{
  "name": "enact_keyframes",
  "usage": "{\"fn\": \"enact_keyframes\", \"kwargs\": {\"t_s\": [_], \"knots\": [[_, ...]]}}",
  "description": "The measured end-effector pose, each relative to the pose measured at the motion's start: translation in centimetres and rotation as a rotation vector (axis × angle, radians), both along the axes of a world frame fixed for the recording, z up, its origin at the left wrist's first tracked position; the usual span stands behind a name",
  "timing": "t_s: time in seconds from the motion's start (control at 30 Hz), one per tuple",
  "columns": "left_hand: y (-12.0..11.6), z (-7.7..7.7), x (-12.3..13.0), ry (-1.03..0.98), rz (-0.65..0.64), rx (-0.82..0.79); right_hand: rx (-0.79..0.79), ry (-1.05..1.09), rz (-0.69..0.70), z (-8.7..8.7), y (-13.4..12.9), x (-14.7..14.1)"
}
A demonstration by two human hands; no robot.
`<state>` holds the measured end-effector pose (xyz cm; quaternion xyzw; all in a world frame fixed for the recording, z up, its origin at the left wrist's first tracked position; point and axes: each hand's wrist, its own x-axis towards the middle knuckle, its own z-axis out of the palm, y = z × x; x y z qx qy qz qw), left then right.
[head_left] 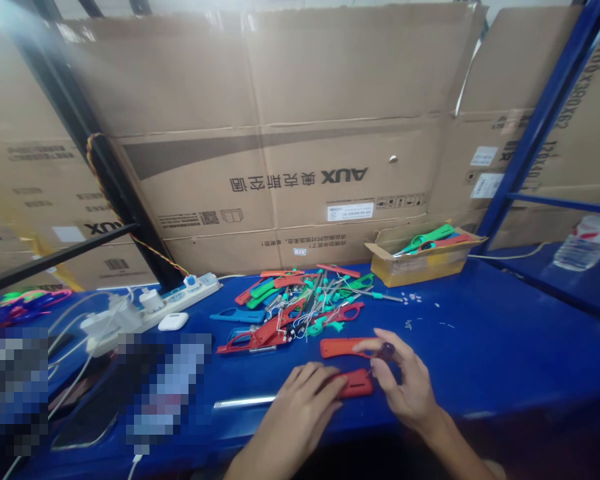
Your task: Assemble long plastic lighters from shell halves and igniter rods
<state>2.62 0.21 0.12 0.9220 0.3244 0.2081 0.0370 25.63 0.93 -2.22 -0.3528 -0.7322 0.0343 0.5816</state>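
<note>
Rising behind the blue surface (480, 353), brown cardboard (305, 73) spans the back. On the surface lies a loose pile (283, 327) of red, green and blue shells, metal tubes and white wires, with an open yellow box (415, 270) of more shells beyond it to the right. Nearer, the red lighter (359, 383) lies flat under the left hand (307, 397), whose fingers close together over its middle. Its smooth, glossy body shows a dark slot near the right end; its silvery tube (245, 402) points left. Just beyond it rests an orange shell (337, 347). The right hand (405, 373) pinches a dark, rounded driver (386, 352) at the lighter's right end. Tiny white bits (413, 298) are scattered farther back.
</note>
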Motion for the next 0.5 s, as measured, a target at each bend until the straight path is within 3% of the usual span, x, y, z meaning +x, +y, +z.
{"fn": "enact_keyframes", "kwargs": {"t_s": [0.23, 0.5], "knots": [[0.0, 0.0, 0.0, -0.006, -0.008, 0.010, 0.109, -0.038, -0.068, 0.6, 0.1, -0.1], [0.0, 0.0, 0.0, 0.004, -0.008, -0.019, -0.001, 0.107, -0.009, -0.6, 0.1, -0.4]]}}
